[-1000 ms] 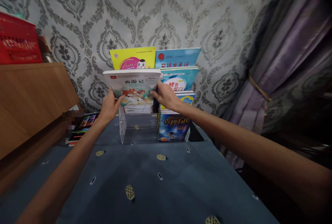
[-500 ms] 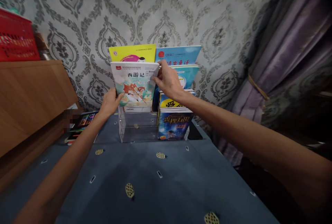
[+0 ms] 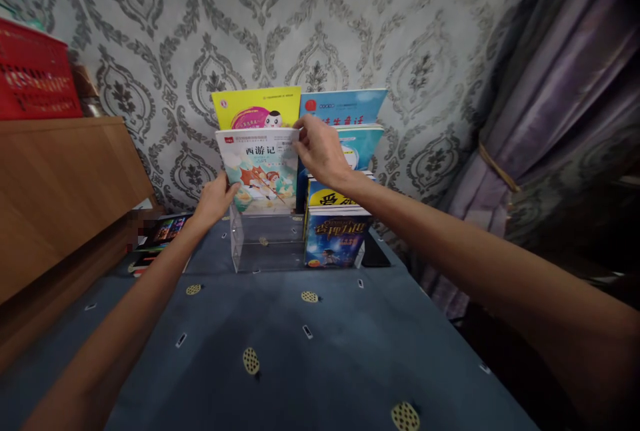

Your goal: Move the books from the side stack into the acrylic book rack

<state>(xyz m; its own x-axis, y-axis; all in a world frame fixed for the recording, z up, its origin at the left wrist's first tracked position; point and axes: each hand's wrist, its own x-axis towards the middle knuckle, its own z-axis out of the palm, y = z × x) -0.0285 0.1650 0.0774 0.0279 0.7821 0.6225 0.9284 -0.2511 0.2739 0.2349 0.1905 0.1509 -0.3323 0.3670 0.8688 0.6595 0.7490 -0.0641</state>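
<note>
A white-topped book (image 3: 265, 174) with a picture on its cover stands upright in the left half of a clear tiered stand (image 3: 265, 258). My right hand (image 3: 323, 151) pinches the book's upper right corner. Low on the book's left edge, my left hand (image 3: 216, 198) holds it with thumb on the cover. Behind it rises a yellow book (image 3: 257, 99). To the right, light blue books (image 3: 370, 141) fill the rear tiers, partly covered by my right hand. In front of them stand a yellow-and-blue book (image 3: 320, 199) and a dark blue book (image 3: 334, 238).
Patterned wallpaper backs the blue tablecloth (image 3: 310, 378). Books with dark covers (image 3: 167, 230) lie at left beside a wooden cabinet (image 3: 70, 184) carrying a red basket (image 3: 35, 74). A flat black object (image 3: 375, 252) lies right of the stand; a purple curtain (image 3: 480, 191) hangs farther right.
The white-topped book has moved down in the stand, with both hands still on it. More of the yellow book behind now shows.
</note>
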